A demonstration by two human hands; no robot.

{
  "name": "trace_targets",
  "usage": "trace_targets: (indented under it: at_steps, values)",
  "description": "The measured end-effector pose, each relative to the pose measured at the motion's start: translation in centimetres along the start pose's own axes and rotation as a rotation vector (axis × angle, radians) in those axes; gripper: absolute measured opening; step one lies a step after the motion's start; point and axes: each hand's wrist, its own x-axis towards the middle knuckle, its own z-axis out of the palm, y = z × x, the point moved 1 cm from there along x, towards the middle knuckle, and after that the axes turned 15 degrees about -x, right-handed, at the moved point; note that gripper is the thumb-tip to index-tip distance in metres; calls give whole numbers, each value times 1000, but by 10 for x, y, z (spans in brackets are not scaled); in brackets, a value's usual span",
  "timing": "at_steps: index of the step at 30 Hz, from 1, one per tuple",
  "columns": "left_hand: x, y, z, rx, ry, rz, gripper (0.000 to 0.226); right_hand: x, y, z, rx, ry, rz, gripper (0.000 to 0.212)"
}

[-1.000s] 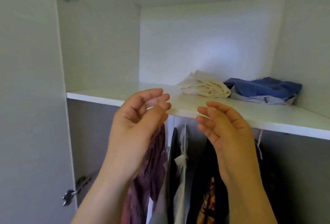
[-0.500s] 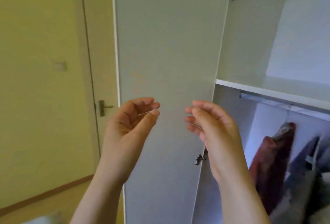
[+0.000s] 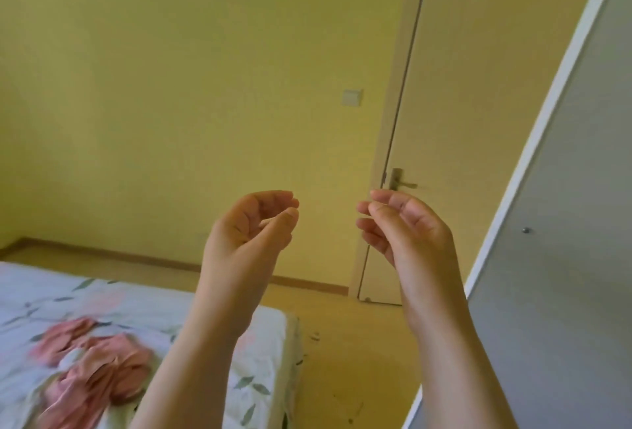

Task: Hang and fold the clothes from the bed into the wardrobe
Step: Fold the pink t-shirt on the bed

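Note:
Both hands are raised in front of me, palms facing each other, fingers loosely curled, holding nothing. My left hand (image 3: 253,226) is left of centre and my right hand (image 3: 405,233) is right of centre. A crumpled pink garment (image 3: 92,374) lies on the bed (image 3: 219,312), at the lower left, below my left forearm. The bed has a white sheet with a leaf and flower print. The open wardrobe door (image 3: 561,257) fills the right edge; the wardrobe's inside is out of view.
A yellow wall with a light switch (image 3: 352,97) faces me. A closed room door (image 3: 478,93) with a lever handle (image 3: 400,180) stands behind my right hand. Wooden floor (image 3: 359,353) runs between the bed's corner and the wardrobe door.
My view has swung left from the wardrobe shelf, past the wardrobe door, to the room door and the bed. Both hands keep the same raised, loosely curled pose.

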Motion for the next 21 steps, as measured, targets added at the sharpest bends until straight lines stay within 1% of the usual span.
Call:
trace_targets:
  at_steps: [3, 5, 10, 14, 21]
  values:
    - [-1, -8, 8, 18, 88, 12, 22, 15, 13, -5, -31, -99, 5, 12]
    - [-3, -16, 18, 44, 121, 13, 16, 25, 22, -12, -38, -153, 18, 12]
    - [0, -32, 31, 98, 189, -9, 15, 46, 48, -21, -10, -213, 74, 12]
    - [12, -41, 25, 112, 267, -11, 15, 61, 66, -8, -13, -294, 112, 11]
    - [52, -64, 5, 150, 318, -33, 15, 97, 92, 32, -26, -374, 135, 11]
